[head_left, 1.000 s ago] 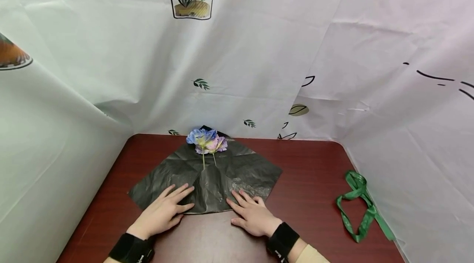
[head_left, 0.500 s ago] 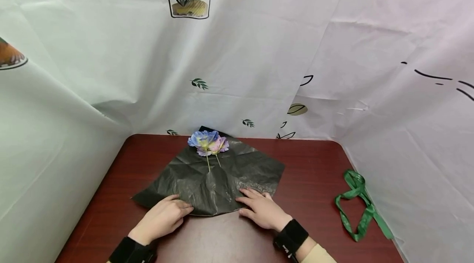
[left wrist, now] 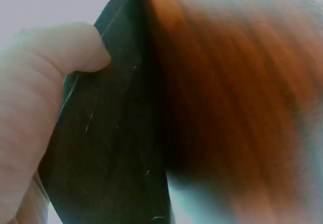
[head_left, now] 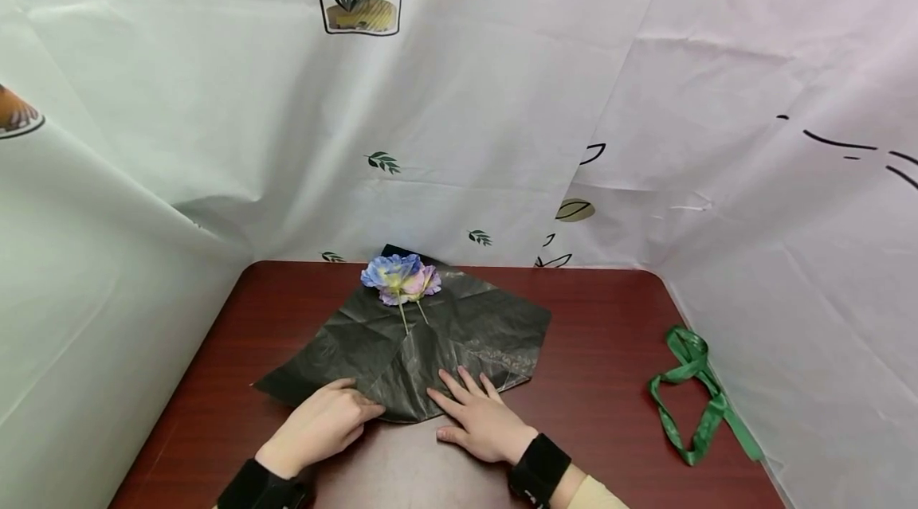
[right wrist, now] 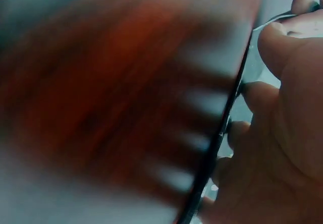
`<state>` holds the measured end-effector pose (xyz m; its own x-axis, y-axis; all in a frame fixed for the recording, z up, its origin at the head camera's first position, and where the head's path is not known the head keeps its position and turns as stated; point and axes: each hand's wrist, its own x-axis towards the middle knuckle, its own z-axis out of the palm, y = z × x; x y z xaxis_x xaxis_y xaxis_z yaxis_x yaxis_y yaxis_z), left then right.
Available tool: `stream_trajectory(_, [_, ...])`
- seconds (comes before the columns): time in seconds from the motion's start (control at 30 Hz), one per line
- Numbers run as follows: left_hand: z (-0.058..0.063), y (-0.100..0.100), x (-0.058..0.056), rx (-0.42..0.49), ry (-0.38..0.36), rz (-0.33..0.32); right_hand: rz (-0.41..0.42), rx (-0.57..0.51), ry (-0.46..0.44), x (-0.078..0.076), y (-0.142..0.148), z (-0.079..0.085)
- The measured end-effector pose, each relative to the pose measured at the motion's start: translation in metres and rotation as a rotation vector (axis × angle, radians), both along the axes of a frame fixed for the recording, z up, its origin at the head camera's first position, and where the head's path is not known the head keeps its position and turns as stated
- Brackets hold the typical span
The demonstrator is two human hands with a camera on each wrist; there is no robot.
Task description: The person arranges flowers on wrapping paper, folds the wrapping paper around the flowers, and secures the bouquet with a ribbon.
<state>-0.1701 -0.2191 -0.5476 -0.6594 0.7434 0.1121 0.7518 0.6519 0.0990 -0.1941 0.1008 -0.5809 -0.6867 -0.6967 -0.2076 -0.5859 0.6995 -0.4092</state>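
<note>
A sheet of black wrapping paper (head_left: 488, 318) lies on the table, its near part folded up over the stems of two artificial flowers, one blue (head_left: 390, 272) and one pink-purple (head_left: 425, 283). The lower stems are hidden under that fold. My left hand (head_left: 324, 423) pinches the near left edge of the paper; the left wrist view shows the thumb (left wrist: 75, 47) against the black sheet. With fingers spread, my right hand (head_left: 484, 419) presses on the near right part of the fold. In the right wrist view its fingertips (right wrist: 260, 95) meet the paper, seen edge-on.
A loosely looped green ribbon (head_left: 692, 389) lies at the right side of the reddish-brown table (head_left: 595, 334). White printed cloth (head_left: 495, 95) hangs behind the table and along both sides. Black bands (head_left: 539, 467) are on both wrists.
The left hand went from lying spread on the paper to pinching its edge. The paper and flowers turned slightly. The right hand shifted right, then back left onto the fold.
</note>
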Motion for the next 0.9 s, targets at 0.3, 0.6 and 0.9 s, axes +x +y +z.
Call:
stream_trajectory(0.3, [0.024,0.008,-0.002,-0.039,0.057,-0.015,-0.024,-0.091,-0.011,-0.003,0.002,-0.003])
stream_trajectory(0.6, [0.036,0.022,-0.009,-0.095,0.240,-0.053,-0.087,-0.072,0.140,0.000,-0.013,0.001])
stream_trajectory(0.9, [0.050,0.047,-0.020,-0.175,0.433,-0.110,-0.221,-0.048,0.090,-0.002,-0.032,0.004])
